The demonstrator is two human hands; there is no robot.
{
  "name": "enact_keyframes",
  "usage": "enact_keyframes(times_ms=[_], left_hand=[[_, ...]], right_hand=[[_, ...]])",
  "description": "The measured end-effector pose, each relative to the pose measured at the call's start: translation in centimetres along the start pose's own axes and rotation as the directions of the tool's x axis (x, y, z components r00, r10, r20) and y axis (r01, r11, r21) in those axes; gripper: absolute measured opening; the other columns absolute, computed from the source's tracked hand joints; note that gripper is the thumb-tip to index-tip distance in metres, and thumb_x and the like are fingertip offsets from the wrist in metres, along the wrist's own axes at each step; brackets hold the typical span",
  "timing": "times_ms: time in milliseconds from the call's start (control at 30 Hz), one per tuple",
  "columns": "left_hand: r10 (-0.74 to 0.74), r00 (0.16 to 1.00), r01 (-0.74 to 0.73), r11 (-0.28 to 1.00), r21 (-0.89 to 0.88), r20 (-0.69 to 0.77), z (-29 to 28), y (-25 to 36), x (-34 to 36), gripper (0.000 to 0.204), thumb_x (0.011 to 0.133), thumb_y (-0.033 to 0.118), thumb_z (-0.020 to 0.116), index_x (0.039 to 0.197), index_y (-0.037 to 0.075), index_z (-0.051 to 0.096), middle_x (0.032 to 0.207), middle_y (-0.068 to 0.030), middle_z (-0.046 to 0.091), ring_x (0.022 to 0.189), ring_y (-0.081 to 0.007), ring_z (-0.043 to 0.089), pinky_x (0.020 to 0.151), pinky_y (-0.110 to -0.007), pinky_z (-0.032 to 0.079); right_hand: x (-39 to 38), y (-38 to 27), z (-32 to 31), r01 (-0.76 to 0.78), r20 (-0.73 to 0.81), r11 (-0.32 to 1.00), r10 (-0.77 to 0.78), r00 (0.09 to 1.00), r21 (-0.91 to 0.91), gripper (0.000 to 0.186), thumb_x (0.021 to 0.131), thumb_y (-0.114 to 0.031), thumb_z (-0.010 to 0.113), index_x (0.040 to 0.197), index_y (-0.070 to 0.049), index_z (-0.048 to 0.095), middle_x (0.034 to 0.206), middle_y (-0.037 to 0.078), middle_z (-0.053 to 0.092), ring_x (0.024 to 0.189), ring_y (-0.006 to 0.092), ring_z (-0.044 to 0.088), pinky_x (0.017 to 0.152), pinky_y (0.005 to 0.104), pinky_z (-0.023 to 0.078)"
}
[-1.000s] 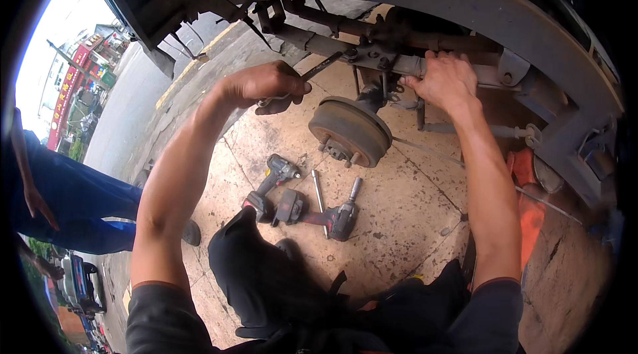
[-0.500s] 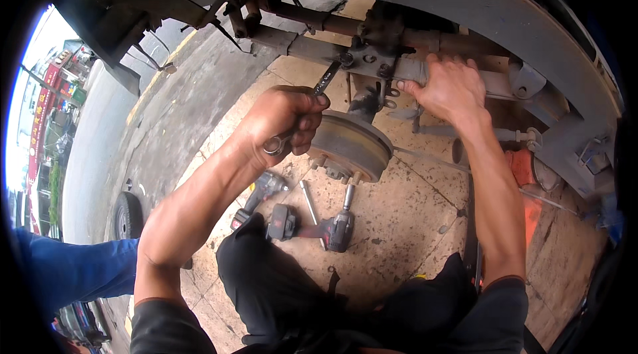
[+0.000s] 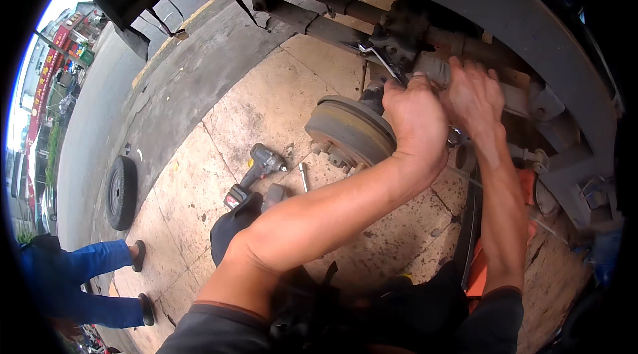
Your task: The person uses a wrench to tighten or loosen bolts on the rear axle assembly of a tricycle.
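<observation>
My left hand (image 3: pixel 420 118) is closed around a combination wrench (image 3: pixel 380 56), whose far end meets the dark bolted plate (image 3: pixel 393 40) on the vehicle's underside. Whether that end sits fully on a bolt, I cannot tell. My right hand (image 3: pixel 473 96) lies just right of it with fingers stretched over a grey bar (image 3: pixel 435 70) of the suspension, holding no tool. Below the left hand, a round brake drum (image 3: pixel 345 129) sticks out toward me. Part of the drum and the wrench's near part are hidden by my left hand and forearm.
On the tiled floor lie a cordless impact wrench (image 3: pixel 262 165) and a metal socket bar (image 3: pixel 304 177). An orange piece of equipment (image 3: pixel 477 277) stands by my right forearm. Far left are a loose wheel (image 3: pixel 121 193) and a person in blue trousers (image 3: pixel 106 258). The vehicle's frame (image 3: pixel 492 18) arches overhead.
My left hand has swung the wrench's near end to the right, close beside my right hand. The right hand stays on the bar. My view has shifted, showing more of the other person's legs.
</observation>
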State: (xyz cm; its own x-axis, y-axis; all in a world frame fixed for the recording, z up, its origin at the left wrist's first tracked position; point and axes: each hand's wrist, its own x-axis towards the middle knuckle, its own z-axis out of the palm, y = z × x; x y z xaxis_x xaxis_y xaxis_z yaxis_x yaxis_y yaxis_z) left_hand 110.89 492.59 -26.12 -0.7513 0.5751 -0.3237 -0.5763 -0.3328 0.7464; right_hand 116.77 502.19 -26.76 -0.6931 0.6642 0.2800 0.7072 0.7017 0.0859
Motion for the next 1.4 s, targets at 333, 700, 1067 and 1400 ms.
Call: enact_keyframes(times_ms=[333,700,1067,1400], left_hand=[[-0.326,0.853,-0.041,0.736,0.675,0.407,-12.9,12.5,1.9,0.028,0.092,0.025,0.067,0.100,-0.001,0.063,0.075,-0.0031,0.059,0.061,-0.0117,0.055,0.055,-0.024,0.046],[-0.049,0.692,-0.598,-0.597,0.535,0.720,-11.9,17.9,11.2,0.022,0.092,0.026,0.057,0.094,0.004,0.059,0.077,-0.0225,0.063,0.078,-0.0416,0.062,0.069,-0.048,0.048],[-0.265,0.457,-0.634,-0.767,0.102,0.849,-9.3,18.3,16.7,0.017,0.085,0.013,0.050,0.092,0.011,0.065,0.071,-0.0155,0.066,0.069,-0.0345,0.066,0.061,-0.043,0.052],[-0.185,0.426,-0.603,-0.788,0.125,0.885,-9.7,17.6,18.1,0.020,0.087,0.011,0.047,0.098,0.013,0.064,0.072,-0.0140,0.066,0.072,-0.0337,0.065,0.061,-0.041,0.052]], right_hand=[[0.0,-0.4,-0.3,-0.014,0.002,0.999,0.014,1.000,0.033,0.073,0.080,-0.061,0.063,0.121,0.000,0.060,0.104,0.018,0.066,0.105,0.0329,0.061,0.096,0.0472,0.042],[-0.3,-0.3,0.3,-0.007,-0.053,1.000,0.007,0.999,0.007,0.077,0.076,-0.064,0.064,0.120,-0.001,0.061,0.101,0.017,0.067,0.103,0.0326,0.061,0.093,0.0464,0.042],[-0.3,-0.5,0.4,0.002,-0.122,1.000,0.001,0.992,0.022,0.073,0.075,-0.062,0.066,0.117,-0.002,0.062,0.101,0.018,0.066,0.101,0.0335,0.061,0.093,0.0463,0.043],[-0.2,-0.6,0.0,-0.028,-0.044,0.999,0.029,0.999,0.043,0.077,0.076,-0.064,0.064,0.119,-0.001,0.061,0.101,0.019,0.067,0.101,0.0340,0.062,0.094,0.0469,0.043]])
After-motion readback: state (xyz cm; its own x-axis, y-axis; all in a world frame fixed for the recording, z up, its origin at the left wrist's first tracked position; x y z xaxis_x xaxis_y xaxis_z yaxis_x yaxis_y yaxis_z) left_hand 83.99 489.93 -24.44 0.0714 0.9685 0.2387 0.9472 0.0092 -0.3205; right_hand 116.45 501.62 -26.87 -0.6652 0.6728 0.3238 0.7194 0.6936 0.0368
